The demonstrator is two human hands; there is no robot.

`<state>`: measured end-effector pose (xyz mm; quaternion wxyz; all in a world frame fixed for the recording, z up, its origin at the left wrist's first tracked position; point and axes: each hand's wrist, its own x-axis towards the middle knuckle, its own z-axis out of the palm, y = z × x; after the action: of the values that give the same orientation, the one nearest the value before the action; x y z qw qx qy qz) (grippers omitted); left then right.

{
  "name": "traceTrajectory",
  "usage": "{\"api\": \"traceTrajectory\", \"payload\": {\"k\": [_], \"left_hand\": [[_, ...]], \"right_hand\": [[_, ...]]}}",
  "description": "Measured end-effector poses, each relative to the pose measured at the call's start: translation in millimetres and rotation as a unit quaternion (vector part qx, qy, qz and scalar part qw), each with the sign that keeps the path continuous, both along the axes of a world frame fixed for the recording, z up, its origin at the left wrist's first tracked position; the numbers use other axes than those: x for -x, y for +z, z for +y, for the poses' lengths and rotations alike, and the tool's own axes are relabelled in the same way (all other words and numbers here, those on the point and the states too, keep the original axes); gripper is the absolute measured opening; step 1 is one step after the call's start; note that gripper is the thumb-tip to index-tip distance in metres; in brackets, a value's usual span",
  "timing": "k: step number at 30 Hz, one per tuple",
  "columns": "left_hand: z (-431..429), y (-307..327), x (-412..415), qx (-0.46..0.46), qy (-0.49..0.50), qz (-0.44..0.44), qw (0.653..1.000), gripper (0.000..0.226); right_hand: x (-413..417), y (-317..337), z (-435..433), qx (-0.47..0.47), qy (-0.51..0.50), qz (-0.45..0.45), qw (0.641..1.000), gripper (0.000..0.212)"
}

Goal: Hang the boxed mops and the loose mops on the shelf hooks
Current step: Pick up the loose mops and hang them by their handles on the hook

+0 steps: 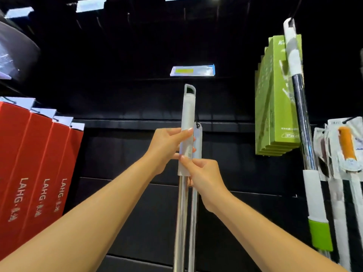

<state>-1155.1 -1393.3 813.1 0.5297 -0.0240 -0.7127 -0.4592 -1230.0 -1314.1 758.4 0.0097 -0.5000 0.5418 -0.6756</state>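
- Across the black slatted shelf wall (137, 154): tall red cardboard boxes (29, 163) hang in a row far left. Flat green cardboard boxes (275, 114) hang upper right, with a white-gripped chrome mop (300, 107) hung in front of them.
- Dead centre you hold the pale-grey-gripped steel-pole loose mop (188, 108). Its long axis is near vertical, grip end up, pole running down out of frame.
- A second grey-gripped steel mop (198, 142) sits just behind and right of it, touching or nearly. It looks already hung.
- Your left hand (167, 146) is wrapped round the mid grip. Your right hand (204, 173) clasps the grip's bottom end, thumb in front. Its fingers go behind, so I can't tell if they catch the second pole too.
- Key relation: the grip's top hang-hole (190, 89) is above and slightly left of the small black hook (197, 124) carrying the second mop. Your left hand is the nearer one.
- My read: the loose mop is held high, not yet hooked. Bring the hole down and back onto that hook tip without knocking the second mop off.
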Motion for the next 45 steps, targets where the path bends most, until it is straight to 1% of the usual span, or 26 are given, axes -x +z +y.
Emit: {"api": "traceTrajectory", "payload": {"k": [4, 7, 9, 15, 18, 22, 24, 28, 32, 35, 37, 39, 40, 42, 43, 45], "left_hand": [[-11, 2, 13, -0.009, -0.025, 0.027, 0.999, 0.018], [-18, 5, 18, -0.011, -0.041, 0.044, 0.998, 0.014], [-22, 7, 20, -0.004, -0.054, 0.056, 0.997, 0.01], [-25, 13, 27, 0.017, -0.117, 0.061, 0.991, 0.023], [-27, 13, 33, 0.026, -0.131, 0.056, 0.989, 0.017], [-35, 12, 42, 0.016, -0.145, 0.05, 0.988, 0.014], [-42, 9, 46, 0.007, -0.148, 0.042, 0.988, 0.015], [-56, -5, 57, -0.016, -0.159, 0.014, 0.987, 0.016], [-66, -9, 67, -0.04, -0.168, 0.006, 0.985, 0.021], [-72, -10, 75, -0.066, -0.18, -0.007, 0.981, 0.015], [-76, -12, 82, -0.074, -0.153, -0.004, 0.985, 0.011], [-78, -14, 90, -0.066, -0.111, 0.013, 0.992, 0.01], [-78, -15, 91, -0.062, -0.099, 0.017, 0.993, 0.012], [-80, -15, 98, -0.052, -0.087, 0.015, 0.995, 0.051], [-82, -14, 101, -0.044, -0.079, 0.01, 0.996, 0.063], [-86, -13, 108, -0.033, -0.05, -0.005, 0.998, 0.077]], "right_hand": [[13, 4, -10, 0.016, -0.026, 0.025, 0.999, 0.02], [17, 9, -15, 0.024, -0.036, 0.048, 0.998, 0.03], [17, 10, -16, 0.04, -0.038, 0.055, 0.997, 0.032], [23, 10, -17, 0.083, -0.072, 0.08, 0.991, 0.033], [27, 9, -17, 0.082, -0.082, 0.078, 0.99, 0.028], [33, 7, -24, 0.068, -0.094, 0.077, 0.99, 0.028], [37, 4, -31, 0.058, -0.108, 0.077, 0.99, 0.03], [49, -9, -49, 0.033, -0.123, 0.061, 0.99, 0.048], [57, -13, -58, 0.034, -0.134, 0.054, 0.989, 0.047], [61, -14, -64, 0.028, -0.152, 0.044, 0.987, 0.045], [63, -15, -70, 0.024, -0.166, 0.042, 0.985, 0.041], [67, -17, -75, 0.023, -0.169, 0.051, 0.984, 0.048], [69, -17, -77, 0.018, -0.175, 0.058, 0.983, 0.052], [72, -17, -78, -0.003, -0.2, 0.072, 0.977, 0.054], [74, -16, -78, -0.014, -0.218, 0.078, 0.973, 0.052], [78, -16, -78, -0.036, -0.262, 0.095, 0.96, 0.049]]}}
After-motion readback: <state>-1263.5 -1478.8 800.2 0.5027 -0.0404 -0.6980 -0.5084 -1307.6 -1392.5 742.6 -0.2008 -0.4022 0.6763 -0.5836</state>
